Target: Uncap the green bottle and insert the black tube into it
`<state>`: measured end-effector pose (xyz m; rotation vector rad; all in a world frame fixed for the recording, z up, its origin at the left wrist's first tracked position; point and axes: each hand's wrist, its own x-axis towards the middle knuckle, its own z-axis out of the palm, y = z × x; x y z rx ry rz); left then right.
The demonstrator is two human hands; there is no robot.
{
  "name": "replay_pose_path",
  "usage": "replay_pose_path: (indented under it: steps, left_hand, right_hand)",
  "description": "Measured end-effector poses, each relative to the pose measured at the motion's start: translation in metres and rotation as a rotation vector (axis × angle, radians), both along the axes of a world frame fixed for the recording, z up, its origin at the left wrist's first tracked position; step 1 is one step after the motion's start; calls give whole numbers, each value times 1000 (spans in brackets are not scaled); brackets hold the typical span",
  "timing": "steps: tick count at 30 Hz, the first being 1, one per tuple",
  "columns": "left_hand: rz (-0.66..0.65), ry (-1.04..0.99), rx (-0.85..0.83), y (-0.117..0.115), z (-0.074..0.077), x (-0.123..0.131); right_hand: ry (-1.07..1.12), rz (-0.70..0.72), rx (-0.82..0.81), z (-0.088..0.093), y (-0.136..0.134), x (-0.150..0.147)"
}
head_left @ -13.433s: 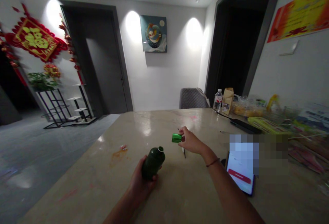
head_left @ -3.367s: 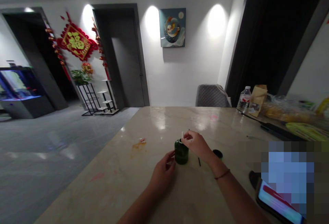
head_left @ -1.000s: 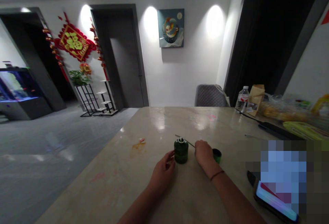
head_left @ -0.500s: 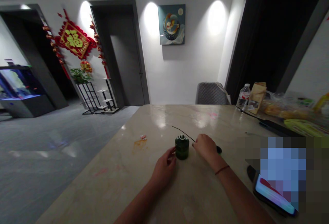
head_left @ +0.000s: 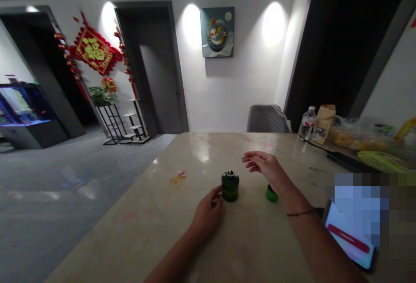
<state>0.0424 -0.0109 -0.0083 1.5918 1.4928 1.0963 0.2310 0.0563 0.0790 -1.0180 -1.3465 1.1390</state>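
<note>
A small dark green bottle with a pale ring at its mouth stands upright on the table. My left hand is curled against its left side, fingers touching it. Above and to the right of the bottle, my right hand is raised, its fingertips pinched at a short dark trace that looks like the thin dark stick, seen nearly end-on; most of the stick is not visible. A green cap lies on the table below my right wrist, partly hidden by it.
The glossy stone table has a small orange smear on the left. A phone lies lit at right, partly blurred out. Behind it are a water bottle, a paper bag and plastic packages. A grey chair stands at the far edge.
My right hand has risen and moved away from the table, and the stick, earlier seen long and slanting, now barely shows. The green cap has come into view. My left hand and the bottle stay put.
</note>
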Motion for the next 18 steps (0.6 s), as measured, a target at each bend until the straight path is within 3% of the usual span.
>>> replay_pose_path:
  steps: [5, 12, 18]
  left_hand:
    - [-11, 10, 14, 2, -2, -1]
    - [-14, -30, -4, 2, -2, 0]
    - [-18, -14, 4, 3, -3, 0]
  right_hand:
    - [12, -28, 87, 6, -5, -2]
    - [-126, -367, 364, 18, -12, 5]
    - [-77, -406, 514, 26, -21, 2]
